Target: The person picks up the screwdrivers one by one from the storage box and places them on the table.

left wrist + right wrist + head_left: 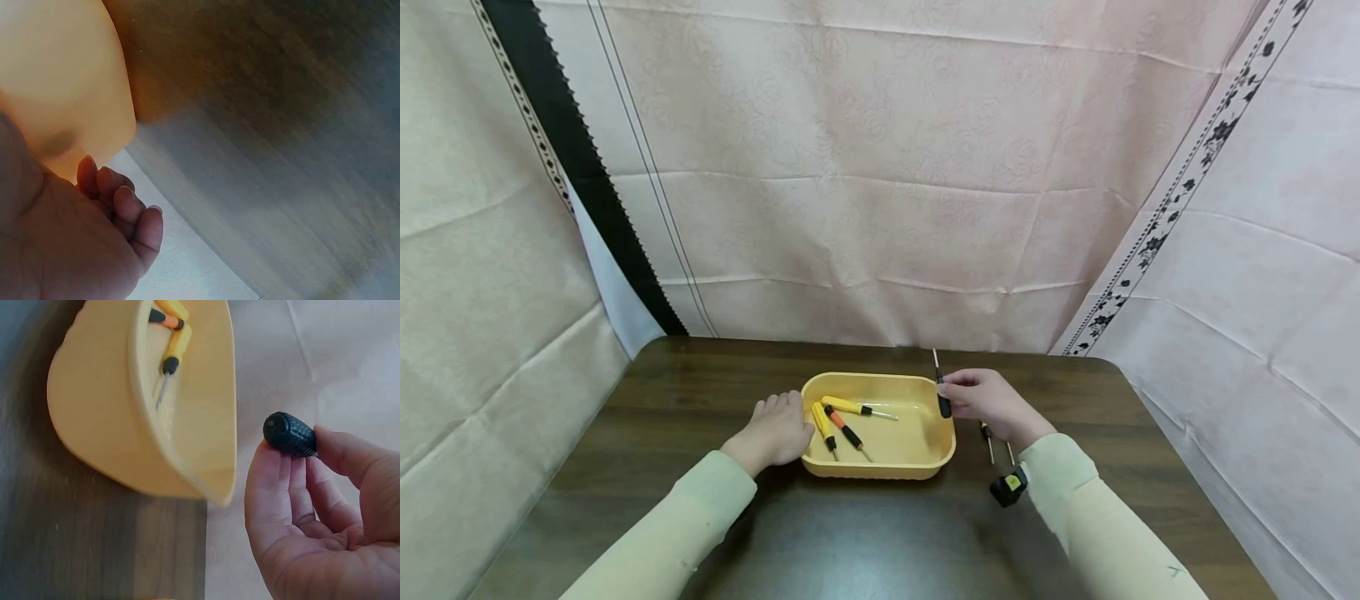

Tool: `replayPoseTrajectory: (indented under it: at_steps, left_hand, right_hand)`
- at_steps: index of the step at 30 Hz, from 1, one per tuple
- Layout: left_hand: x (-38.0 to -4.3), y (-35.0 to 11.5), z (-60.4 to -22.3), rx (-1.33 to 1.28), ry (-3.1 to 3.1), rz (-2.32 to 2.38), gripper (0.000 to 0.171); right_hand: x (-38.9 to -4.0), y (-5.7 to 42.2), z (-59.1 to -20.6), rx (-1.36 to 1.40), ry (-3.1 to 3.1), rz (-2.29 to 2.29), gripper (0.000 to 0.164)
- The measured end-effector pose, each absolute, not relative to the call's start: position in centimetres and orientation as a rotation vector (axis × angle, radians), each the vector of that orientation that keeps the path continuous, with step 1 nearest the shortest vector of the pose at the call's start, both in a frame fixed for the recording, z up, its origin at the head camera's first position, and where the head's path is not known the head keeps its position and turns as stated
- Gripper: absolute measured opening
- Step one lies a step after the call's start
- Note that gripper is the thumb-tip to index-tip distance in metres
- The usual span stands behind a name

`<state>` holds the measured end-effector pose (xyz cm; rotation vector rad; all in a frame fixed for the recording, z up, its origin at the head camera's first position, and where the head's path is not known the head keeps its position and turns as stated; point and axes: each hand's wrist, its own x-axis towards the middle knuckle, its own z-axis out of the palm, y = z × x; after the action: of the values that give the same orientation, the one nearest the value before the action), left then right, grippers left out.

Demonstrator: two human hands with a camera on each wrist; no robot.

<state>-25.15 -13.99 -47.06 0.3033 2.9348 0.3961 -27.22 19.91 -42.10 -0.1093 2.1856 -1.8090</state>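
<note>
A yellow plastic basin (pixel 880 471) sits on the table. Inside it lie several screwdrivers: a yellow-handled screwdriver (pixel 842 405) at the back, another yellow screwdriver (pixel 822 423) at the left, and an orange-and-black screwdriver (pixel 844 427) between them. My left hand (pixel 778 429) holds the basin's left end at the rim, fingers curled in the left wrist view. Over the right rim, my right hand (pixel 988 404) pinches a black-handled screwdriver (pixel 943 406) between thumb and fingertips, its shaft pointing away from me. The right wrist view shows the butt of that handle (pixel 289 433).
Beside my right wrist on the brown table (pixel 880 542) lie a black-and-yellow tape measure (pixel 1006 487) and more screwdrivers (pixel 987 437), partly hidden by that hand. Cloth curtains (pixel 880 167) hang behind the table's far edge and along both sides.
</note>
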Motion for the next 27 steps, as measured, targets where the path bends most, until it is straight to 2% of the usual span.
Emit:
replayPoseTrajectory:
  at_steps: [27]
  left_hand:
    - [-25.2, -13.9, -47.0, 0.288, 2.915, 0.407, 0.045]
  right_hand:
    - [-27.4, 28.7, -43.1, 0.05, 2.286, -1.736, 0.05]
